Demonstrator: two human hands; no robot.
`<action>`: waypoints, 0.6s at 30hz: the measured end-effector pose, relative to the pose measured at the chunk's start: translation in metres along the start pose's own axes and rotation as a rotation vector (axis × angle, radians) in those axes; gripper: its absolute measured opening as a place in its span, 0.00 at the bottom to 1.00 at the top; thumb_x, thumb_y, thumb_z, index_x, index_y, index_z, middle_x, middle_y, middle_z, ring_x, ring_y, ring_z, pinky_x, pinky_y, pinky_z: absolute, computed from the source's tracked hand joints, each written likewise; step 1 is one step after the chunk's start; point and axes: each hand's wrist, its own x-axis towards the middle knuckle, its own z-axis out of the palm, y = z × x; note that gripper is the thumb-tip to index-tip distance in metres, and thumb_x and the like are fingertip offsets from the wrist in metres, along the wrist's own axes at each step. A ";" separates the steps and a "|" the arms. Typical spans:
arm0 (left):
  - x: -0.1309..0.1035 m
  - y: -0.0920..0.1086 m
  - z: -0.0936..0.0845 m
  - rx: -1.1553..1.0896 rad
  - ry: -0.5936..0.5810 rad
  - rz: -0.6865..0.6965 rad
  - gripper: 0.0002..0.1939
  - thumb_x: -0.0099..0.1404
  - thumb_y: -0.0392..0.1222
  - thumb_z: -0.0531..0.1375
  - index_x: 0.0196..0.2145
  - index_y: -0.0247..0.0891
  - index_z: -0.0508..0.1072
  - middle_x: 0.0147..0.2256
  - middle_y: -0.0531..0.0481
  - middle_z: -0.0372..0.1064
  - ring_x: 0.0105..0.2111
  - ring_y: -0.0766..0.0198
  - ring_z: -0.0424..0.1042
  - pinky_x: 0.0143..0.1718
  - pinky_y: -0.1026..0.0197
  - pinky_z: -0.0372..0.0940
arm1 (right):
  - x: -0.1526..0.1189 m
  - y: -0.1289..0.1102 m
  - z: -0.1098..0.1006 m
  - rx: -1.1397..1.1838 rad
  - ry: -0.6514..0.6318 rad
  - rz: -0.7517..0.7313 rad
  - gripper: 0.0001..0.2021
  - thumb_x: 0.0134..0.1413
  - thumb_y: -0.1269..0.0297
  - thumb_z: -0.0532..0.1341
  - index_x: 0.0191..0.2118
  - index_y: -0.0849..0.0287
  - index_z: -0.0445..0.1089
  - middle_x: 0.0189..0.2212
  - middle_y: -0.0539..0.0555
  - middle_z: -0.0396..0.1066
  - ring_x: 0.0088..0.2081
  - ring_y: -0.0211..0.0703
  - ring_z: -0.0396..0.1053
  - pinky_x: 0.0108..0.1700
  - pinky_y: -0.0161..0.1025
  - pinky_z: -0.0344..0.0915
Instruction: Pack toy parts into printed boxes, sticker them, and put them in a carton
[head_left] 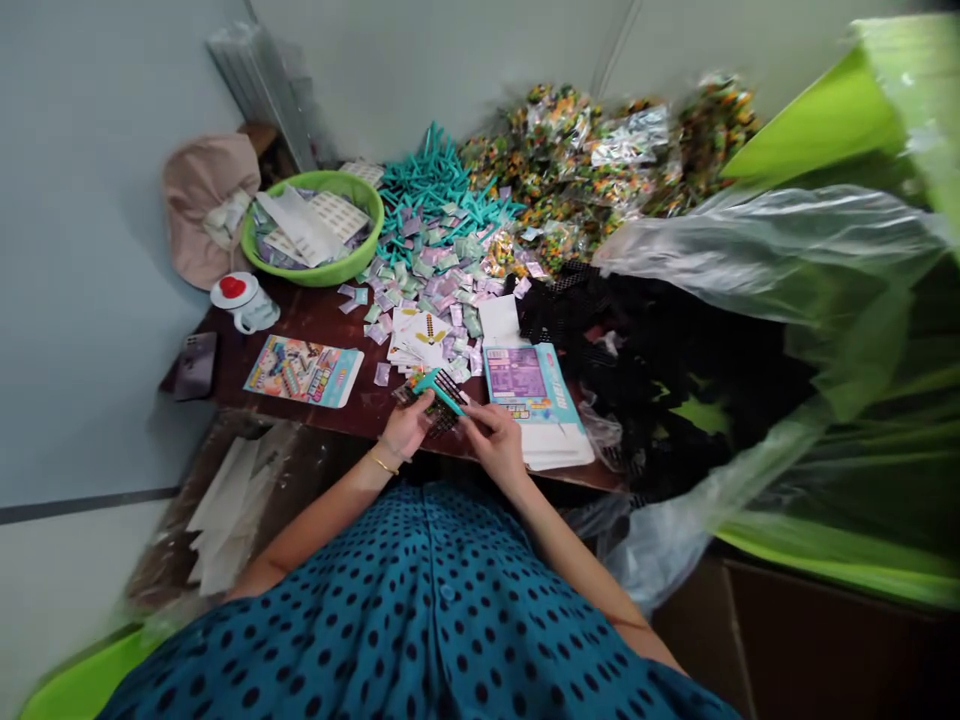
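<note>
Just over the table's front edge, my left hand (407, 425) holds a black grid piece (444, 418) together with a teal stick (437, 384) and a small clear packet. My right hand (495, 437) pinches the right side of the black grid piece. Beyond the hands lies a stack of white printed cards (420, 335). A teal and purple printed package (536, 385) lies beside my right hand, with white sheets under its lower part. Small pastel sachets (442, 275) are scattered behind the cards. Another colourful printed package (302, 371) is on the left.
A green basket (373, 235) of sachets and sheets stands back left, near a lidded cup (246, 303) and a phone (196, 366). Teal sticks (435, 185) and bagged orange-green pieces (570, 150) are heaped behind. Black grid pieces (675, 340) spill from clear plastic at right.
</note>
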 end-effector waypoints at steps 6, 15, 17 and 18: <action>-0.013 0.003 -0.007 0.008 0.173 0.029 0.23 0.48 0.38 0.76 0.43 0.36 0.80 0.39 0.48 0.81 0.46 0.51 0.80 0.56 0.47 0.71 | -0.014 -0.010 0.025 0.156 0.127 0.032 0.24 0.61 0.51 0.65 0.62 0.50 0.70 0.58 0.60 0.70 0.62 0.57 0.65 0.66 0.59 0.61; 0.007 0.018 -0.029 0.596 0.166 0.385 0.19 0.53 0.41 0.72 0.43 0.37 0.79 0.45 0.44 0.80 0.54 0.50 0.76 0.63 0.47 0.65 | 0.008 0.025 0.042 0.244 -0.123 0.289 0.30 0.65 0.49 0.58 0.68 0.55 0.63 0.54 0.59 0.75 0.49 0.51 0.76 0.56 0.53 0.71; 0.010 0.026 -0.036 0.855 0.051 0.573 0.21 0.56 0.40 0.70 0.48 0.40 0.78 0.51 0.43 0.78 0.56 0.53 0.75 0.65 0.51 0.63 | 0.021 0.037 0.035 -0.014 -0.133 0.227 0.25 0.66 0.53 0.58 0.64 0.58 0.68 0.51 0.61 0.76 0.48 0.53 0.75 0.55 0.54 0.71; 0.011 0.030 -0.038 0.942 0.017 0.625 0.22 0.58 0.41 0.70 0.51 0.40 0.77 0.52 0.43 0.77 0.56 0.53 0.75 0.64 0.51 0.63 | 0.028 0.041 0.034 -0.152 -0.133 0.156 0.23 0.66 0.57 0.58 0.63 0.60 0.70 0.53 0.63 0.75 0.50 0.55 0.74 0.57 0.54 0.69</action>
